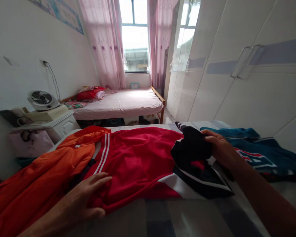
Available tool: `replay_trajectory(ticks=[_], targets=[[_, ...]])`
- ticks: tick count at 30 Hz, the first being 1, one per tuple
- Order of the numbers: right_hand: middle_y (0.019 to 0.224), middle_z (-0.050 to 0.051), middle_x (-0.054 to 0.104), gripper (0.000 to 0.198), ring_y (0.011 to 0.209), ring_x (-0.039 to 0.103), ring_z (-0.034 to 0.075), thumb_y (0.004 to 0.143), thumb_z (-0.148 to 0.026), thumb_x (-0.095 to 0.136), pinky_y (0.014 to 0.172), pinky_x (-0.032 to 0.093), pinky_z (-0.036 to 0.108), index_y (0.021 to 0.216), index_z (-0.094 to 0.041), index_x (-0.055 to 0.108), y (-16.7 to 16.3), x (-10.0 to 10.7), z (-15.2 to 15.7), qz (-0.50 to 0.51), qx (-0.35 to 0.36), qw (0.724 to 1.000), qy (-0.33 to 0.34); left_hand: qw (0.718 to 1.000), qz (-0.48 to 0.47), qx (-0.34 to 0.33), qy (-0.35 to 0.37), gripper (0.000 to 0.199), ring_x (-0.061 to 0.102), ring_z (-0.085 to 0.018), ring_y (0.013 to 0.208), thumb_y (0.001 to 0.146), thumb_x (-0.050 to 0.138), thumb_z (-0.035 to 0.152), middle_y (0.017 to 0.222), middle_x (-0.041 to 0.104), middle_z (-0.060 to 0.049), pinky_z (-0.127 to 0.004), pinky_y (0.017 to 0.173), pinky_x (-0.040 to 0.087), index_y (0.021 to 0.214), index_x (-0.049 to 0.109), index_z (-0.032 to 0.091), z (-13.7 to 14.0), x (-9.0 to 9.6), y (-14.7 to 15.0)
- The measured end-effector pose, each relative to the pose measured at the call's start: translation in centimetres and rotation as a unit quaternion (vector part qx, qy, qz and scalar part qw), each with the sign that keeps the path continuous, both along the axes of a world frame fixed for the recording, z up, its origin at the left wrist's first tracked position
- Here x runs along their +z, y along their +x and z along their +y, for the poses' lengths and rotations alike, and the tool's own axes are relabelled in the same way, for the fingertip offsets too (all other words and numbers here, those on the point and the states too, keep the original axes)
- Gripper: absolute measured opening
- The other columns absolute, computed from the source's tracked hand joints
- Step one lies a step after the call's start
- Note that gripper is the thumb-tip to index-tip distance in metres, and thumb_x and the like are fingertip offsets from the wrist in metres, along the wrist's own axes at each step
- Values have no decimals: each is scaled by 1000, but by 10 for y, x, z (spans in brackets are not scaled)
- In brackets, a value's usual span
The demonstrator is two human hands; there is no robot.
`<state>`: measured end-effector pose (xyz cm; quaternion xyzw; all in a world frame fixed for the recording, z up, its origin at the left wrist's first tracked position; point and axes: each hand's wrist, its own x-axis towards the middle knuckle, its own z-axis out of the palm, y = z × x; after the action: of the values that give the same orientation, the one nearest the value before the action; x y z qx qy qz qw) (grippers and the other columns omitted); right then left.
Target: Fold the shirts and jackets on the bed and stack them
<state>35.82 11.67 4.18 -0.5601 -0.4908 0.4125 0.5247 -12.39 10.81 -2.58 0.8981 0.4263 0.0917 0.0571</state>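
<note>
Closest to me, the left hand (92, 196) sits half open, gripping nothing I can make out, with the red garment (138, 156) at its two o'clock. That garment's long axis runs nine to three; the right hand (220, 144), nearer its black end (193, 144), pinches that cloth from three o'clock.

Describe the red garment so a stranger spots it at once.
On the checked surface nearest the camera, look between orange clothing and teal clothing. There lies the red garment, its black end in the right hand. Unlike its neighbours, it has paired white stripes down its left side.
</note>
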Motion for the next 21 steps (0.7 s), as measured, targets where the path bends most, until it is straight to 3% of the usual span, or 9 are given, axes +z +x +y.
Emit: replay_trajectory(ticks=[2,4,6,8,10,12,17,19,21], targets=[[68,-4,57,18,57,52,10,73,-29,56,53,40,20,89,-21,59,-20,10,-36,37,157,986,-50,996,21,-5,81,80,56,-27,117,61,73,33,137,52,-2,-32,92,51,135,43,36,-18,-10,-19],[74,-2,59,17,65,54,10,74,-28,57,58,41,19,88,-19,62,-44,13,-67,-11,327,938,-111,986,28,-13,167,75,58,-26,115,65,64,23,135,54,-2,-32,90,53,136,42,36,-24,-18,-34],[83,0,63,24,74,57,12,78,-29,56,64,43,20,98,-19,64,-62,8,-88,-99,414,893,-146,975,21,-18,220,65,60,-24,112,70,56,19,132,57,-2,-31,87,54,132,47,36,-24,-22,-42],[93,2,64,28,83,59,15,83,-30,49,72,46,24,107,-21,62,-66,-5,-99,-202,355,904,-123,971,5,-11,238,52,61,-22,110,76,50,20,130,58,-2,-29,86,54,125,54,35,-23,-22,-45],[100,5,64,31,91,60,18,85,-24,40,81,46,30,108,-20,60,-55,-23,-104,-317,204,924,-64,974,-20,8,226,39,61,-21,110,80,49,25,129,58,-2,-28,86,54,116,60,35,-23,-20,-44],[108,9,63,36,101,59,21,79,-14,36,92,44,36,105,-19,60,-32,-43,-110,-422,82,903,-9,978,-49,38,198,26,61,-20,108,83,50,30,126,59,-1,-28,86,53,105,63,33,-24,-19,-41],[137,9,49,64,126,46,25,67,-14,46,102,39,42,130,-23,48,13,-84,-132,-552,68,829,51,986,-88,94,107,10,61,-18,98,77,51,18,106,63,-4,-27,79,51,83,56,24,-20,-17,-29],[137,12,49,66,125,48,27,70,-20,49,97,44,44,135,-20,42,14,-91,-135,-562,28,826,47,983,-101,103,111,11,61,-18,88,73,49,13,94,63,-4,-27,74,50,78,51,23,-19,-7,-23],[123,14,59,52,113,57,28,73,-23,46,90,48,44,125,-18,52,10,-89,-133,-549,-19,835,44,976,-119,93,160,11,59,-17,80,73,48,13,87,60,-3,-27,69,49,77,47,23,-21,9,-18]])
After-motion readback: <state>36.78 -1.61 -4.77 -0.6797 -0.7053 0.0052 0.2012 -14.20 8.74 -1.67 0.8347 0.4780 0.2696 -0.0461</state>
